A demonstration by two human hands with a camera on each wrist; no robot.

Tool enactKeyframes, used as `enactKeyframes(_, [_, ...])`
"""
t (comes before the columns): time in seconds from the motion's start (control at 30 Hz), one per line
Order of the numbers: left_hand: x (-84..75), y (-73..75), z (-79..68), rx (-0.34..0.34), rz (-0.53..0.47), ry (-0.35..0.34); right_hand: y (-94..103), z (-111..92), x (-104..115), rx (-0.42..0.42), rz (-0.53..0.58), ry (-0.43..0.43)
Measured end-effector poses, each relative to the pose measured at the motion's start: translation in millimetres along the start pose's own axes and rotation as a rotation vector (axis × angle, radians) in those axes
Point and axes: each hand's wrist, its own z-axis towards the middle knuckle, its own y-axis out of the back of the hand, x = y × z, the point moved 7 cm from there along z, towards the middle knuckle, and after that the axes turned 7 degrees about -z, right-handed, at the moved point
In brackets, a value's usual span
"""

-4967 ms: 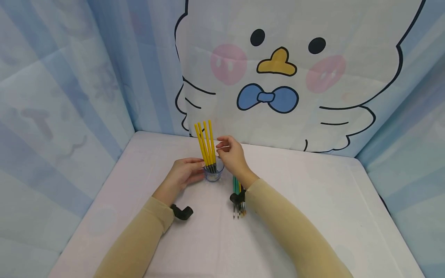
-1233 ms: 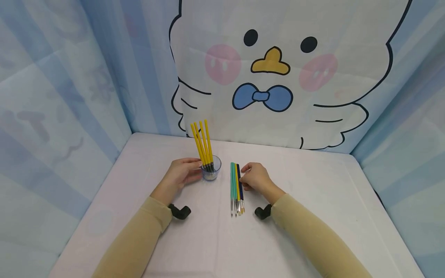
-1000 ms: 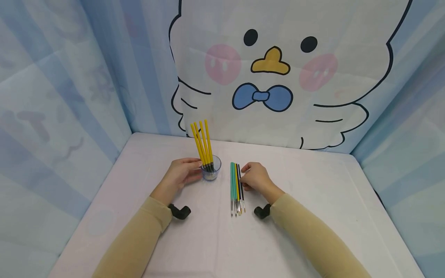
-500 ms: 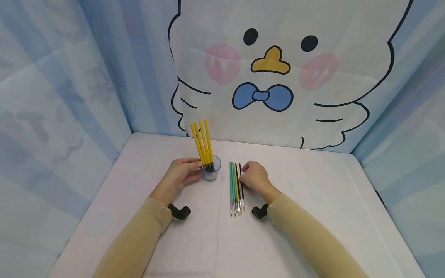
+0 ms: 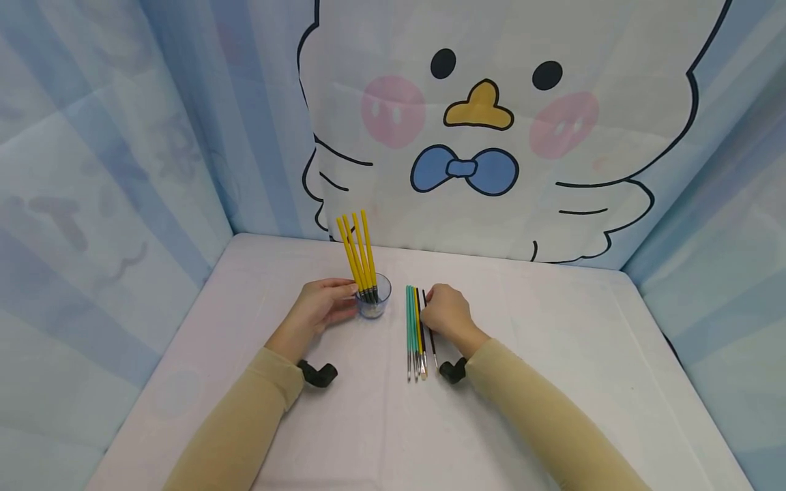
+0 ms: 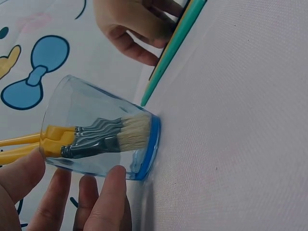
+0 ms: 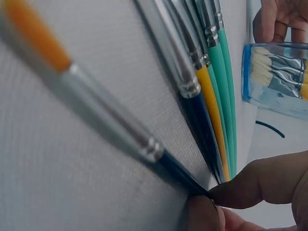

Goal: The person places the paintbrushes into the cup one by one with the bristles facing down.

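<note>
From the head view, your left hand (image 5: 319,310) grips the clear cup (image 5: 374,305) of yellow brushes (image 5: 359,252), and your right hand (image 5: 445,315) pinches one dark-handled brush (image 5: 429,329) at the right of the row lying near the cup. The left wrist view shows fingers curled round the cup (bristles down inside). In the right wrist view the pinch is only fingertip-deep, so the brush could slip or roll against its neighbours (image 7: 211,96).

No text, label, brand, number or sign can be read in any view. The backdrop (image 5: 491,136) at twelve o'clock carries only a drawn cartoon bird (no lettering on it), and faint shapes on the curtain (image 5: 74,211) at about ten o'clock are too blurred to read.
</note>
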Motion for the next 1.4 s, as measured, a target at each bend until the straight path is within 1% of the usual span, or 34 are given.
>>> enactKeyframes(0.13, [-0.2,0.1,0.7,0.002,-0.001,-0.004,-0.5,0,1,0.001,-0.007,-0.003])
enactKeyframes(0.43, [-0.7,1.0,-0.5,0.012,0.002,-0.007,1.5,-1,-1,0.03,0.038,-0.048])
enactKeyframes(0.57, [-0.3,1.8,-1.2,0.012,0.001,-0.006,0.8,1,-5,0.059,0.093,-0.08])
enactKeyframes(0.67, [-0.1,1.4,-0.6,0.008,-0.001,-0.006,-1.8,2,-11,0.088,0.163,-0.11])
enactKeyframes(0.77, [0.1,1.0,-0.1,0.011,-0.001,-0.005,-3.8,2,-14,0.1,0.212,-0.126])
enactKeyframes(1.03, [-0.1,1.5,1.2,0.005,-0.004,-0.002,-3.2,2,-19,0.086,0.266,-0.142])
enactKeyframes(1.23, [-0.2,1.5,-0.2,0.004,0.005,0.0,-3.7,2,-23,0.088,0.364,-0.155])
enactKeyframes(1.33, [0.7,1.5,1.0,0.003,0.003,0.005,-2.6,2,-23,0.075,0.409,-0.141])
enactKeyframes(1.4, [1.1,1.6,1.8,-0.003,-0.001,0.009,-1.2,3,-21,0.059,0.415,-0.124])
